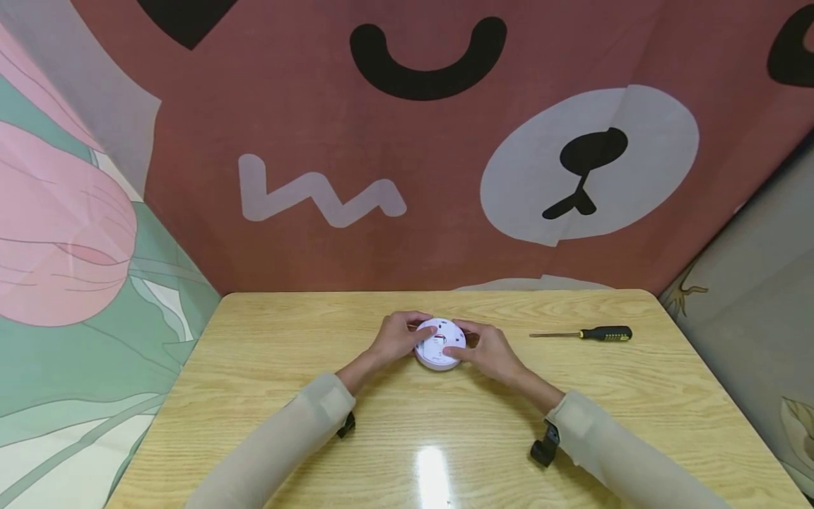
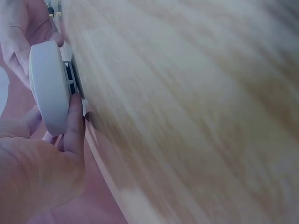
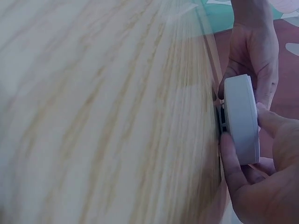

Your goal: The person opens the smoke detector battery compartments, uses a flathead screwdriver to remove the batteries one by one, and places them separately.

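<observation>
A round white smoke detector [image 1: 439,362] is held between both hands over the table, its flat back with small slots and a printed label facing up. My left hand [image 1: 396,338] grips the left side, thumb on the upper face. On the right side my right hand [image 1: 494,352] grips it too, thumb across the upper face. In the left wrist view, fingers [image 2: 74,123] reach under the white casing [image 2: 49,88] beside a dark vented part [image 2: 70,77]. The right wrist view shows the casing [image 3: 241,119] with fingers [image 3: 232,161] curled beneath it.
A screwdriver [image 1: 604,334] with a black and yellow handle lies on the wood-grain table [image 1: 267,367], to the right of the hands. Behind the table hangs a printed cloth [image 1: 439,240]. Dark wrist cameras [image 1: 545,447] sit below the sleeves.
</observation>
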{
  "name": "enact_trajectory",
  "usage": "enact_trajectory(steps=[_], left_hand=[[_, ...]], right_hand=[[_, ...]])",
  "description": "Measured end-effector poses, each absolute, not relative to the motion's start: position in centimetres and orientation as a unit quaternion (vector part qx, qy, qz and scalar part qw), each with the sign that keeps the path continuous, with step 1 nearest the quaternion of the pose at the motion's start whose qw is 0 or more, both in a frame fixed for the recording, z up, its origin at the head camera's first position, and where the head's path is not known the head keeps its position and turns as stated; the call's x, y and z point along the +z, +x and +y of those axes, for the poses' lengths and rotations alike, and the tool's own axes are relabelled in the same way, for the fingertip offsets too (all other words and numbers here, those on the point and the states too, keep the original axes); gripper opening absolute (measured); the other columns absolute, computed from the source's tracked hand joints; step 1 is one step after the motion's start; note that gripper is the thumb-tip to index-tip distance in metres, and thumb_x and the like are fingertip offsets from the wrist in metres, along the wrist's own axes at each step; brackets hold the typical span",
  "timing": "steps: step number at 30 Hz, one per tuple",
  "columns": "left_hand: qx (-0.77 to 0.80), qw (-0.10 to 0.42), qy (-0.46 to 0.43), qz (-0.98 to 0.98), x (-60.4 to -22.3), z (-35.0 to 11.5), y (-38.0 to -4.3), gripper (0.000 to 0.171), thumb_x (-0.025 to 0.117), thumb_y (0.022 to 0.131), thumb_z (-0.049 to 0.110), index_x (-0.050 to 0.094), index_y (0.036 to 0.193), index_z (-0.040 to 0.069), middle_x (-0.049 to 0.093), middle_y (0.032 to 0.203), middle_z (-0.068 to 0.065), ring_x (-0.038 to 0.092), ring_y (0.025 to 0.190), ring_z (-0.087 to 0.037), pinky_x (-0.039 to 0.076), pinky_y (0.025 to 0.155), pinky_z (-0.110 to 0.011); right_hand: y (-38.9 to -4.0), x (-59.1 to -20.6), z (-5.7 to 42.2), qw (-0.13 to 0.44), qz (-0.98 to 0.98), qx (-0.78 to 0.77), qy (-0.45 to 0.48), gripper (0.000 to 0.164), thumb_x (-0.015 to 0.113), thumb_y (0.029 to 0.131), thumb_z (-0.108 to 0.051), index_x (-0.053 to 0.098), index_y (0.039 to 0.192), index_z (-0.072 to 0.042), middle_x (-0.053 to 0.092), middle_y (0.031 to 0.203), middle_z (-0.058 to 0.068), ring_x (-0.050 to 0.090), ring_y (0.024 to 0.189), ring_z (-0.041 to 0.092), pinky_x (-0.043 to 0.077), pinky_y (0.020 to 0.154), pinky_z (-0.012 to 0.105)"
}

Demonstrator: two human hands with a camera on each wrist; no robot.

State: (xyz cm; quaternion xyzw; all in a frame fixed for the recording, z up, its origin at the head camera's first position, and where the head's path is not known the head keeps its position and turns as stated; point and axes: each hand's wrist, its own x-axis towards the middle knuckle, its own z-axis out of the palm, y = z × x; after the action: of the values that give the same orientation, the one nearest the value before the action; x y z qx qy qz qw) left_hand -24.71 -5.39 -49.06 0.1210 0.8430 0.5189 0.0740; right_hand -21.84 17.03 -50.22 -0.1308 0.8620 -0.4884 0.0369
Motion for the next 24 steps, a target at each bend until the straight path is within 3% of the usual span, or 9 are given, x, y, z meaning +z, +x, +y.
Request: enact_trajectory(steps=[4, 13, 24], left_hand=[[0.519, 0.068, 0.121, 0.843, -48.98, -5.44, -24.62, 0.027, 0.08, 0.098, 0.021, 0.079, 0.121, 0.008, 0.079, 0.111, -0.012, 0.074, 0.099, -0.02, 0.06, 0.061, -0.026], [0.495, 0.045, 0.132, 0.858, -49.08, -5.4, -24.65, 0.025, 0.081, 0.096, 0.018, 0.081, 0.119, 0.008, 0.08, 0.113, -0.008, 0.075, 0.101, -0.022, 0.061, 0.082, -0.031], [0.493, 0.027, 0.124, 0.861, -48.91, -5.18, -24.39, 0.025, 0.082, 0.095, 0.015, 0.081, 0.117, 0.005, 0.08, 0.111, -0.01, 0.075, 0.095, -0.02, 0.059, 0.078, -0.028]], right_hand=[[-21.85, -50.26, 17.03, 0.056, 0.843, -0.52, -0.126, 0.066, 0.088, 0.089, -0.02, 0.061, 0.146, 0.002, 0.074, 0.123, 0.021, 0.073, 0.097, 0.023, 0.063, 0.064, 0.028], [-21.84, -50.05, 16.97, 0.054, 0.839, -0.526, -0.127, 0.065, 0.088, 0.089, -0.018, 0.062, 0.145, 0.002, 0.07, 0.134, 0.022, 0.074, 0.108, 0.032, 0.059, 0.073, 0.02], [-21.71, -49.89, 16.83, 0.06, 0.842, -0.526, -0.107, 0.063, 0.088, 0.089, -0.015, 0.063, 0.145, -0.001, 0.069, 0.137, 0.02, 0.073, 0.109, 0.028, 0.055, 0.077, 0.018]])
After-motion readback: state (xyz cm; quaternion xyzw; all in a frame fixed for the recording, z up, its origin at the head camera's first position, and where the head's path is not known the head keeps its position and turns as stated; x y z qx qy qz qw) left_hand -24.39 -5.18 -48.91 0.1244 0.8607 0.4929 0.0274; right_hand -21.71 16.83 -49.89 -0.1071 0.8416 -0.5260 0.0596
